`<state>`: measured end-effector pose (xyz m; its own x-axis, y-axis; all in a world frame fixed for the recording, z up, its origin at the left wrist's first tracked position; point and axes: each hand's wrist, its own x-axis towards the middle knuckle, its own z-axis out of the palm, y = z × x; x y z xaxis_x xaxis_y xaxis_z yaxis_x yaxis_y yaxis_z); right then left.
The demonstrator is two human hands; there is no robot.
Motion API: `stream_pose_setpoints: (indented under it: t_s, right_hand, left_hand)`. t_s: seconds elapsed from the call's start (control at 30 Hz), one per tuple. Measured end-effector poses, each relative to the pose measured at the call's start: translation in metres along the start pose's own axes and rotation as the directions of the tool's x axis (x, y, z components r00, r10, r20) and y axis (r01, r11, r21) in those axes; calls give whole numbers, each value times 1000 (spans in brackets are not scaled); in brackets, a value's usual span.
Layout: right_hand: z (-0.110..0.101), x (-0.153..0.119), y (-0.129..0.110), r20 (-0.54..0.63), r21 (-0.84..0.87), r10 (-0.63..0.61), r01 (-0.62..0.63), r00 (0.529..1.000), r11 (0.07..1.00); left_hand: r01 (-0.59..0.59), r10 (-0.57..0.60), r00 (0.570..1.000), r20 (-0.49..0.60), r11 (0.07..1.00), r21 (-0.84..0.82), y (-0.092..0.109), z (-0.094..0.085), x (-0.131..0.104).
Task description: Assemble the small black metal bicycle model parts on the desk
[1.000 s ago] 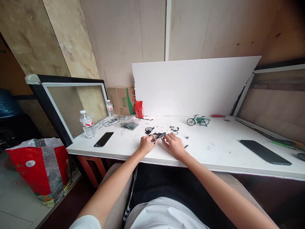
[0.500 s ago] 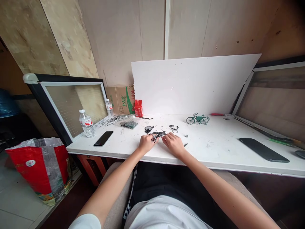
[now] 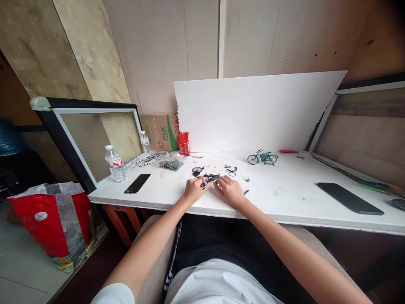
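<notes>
Near the table's front edge, my left hand (image 3: 194,191) is closed around a small black-and-silver model assembly (image 3: 210,178); its exact kind is too small to make out. My right hand (image 3: 230,190) meets the assembly's right end with its fingers pinched together, and what lies between the fingertips is hidden. Just beyond my hands are a small spoked model wheel (image 3: 198,169) and a few curved black parts (image 3: 232,171). A dark stick-like piece (image 3: 246,192) lies beside my right hand. Farther right stands a green model bicycle (image 3: 262,158).
On the white table (image 3: 278,198) lie a phone (image 3: 137,183) and a bag of small parts (image 3: 171,164) at left, with black part frames (image 3: 152,158) behind. A water bottle (image 3: 115,164) stands at the left edge. A dark flat slab (image 3: 350,198) lies at right.
My fingers have shifted very slightly at the black-and-silver assembly, which is tilted a little differently. Both hands stay in the same place, and nothing else has visibly moved.
</notes>
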<state>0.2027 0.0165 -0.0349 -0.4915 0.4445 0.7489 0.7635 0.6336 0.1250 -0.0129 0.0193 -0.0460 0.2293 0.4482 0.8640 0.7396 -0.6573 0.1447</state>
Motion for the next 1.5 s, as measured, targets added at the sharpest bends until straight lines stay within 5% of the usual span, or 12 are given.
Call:
stream_pose_setpoints:
  t_s: [0.77,1.1,1.5]
  right_hand:
    - [-6,2,-2,-2,117,102,-101,995,988]
    - [4,-1,3,-47,60,81,-78,996,995]
    - [6,-2,4,57,85,131,-136,990,987]
  left_hand:
    - [105,-108,994,-21,989,-99,-4,5,0]
    - [37,-37,999,3,999,-35,-10,9,-4]
    - [13,-12,1000,25,998,-59,-7,6,-3]
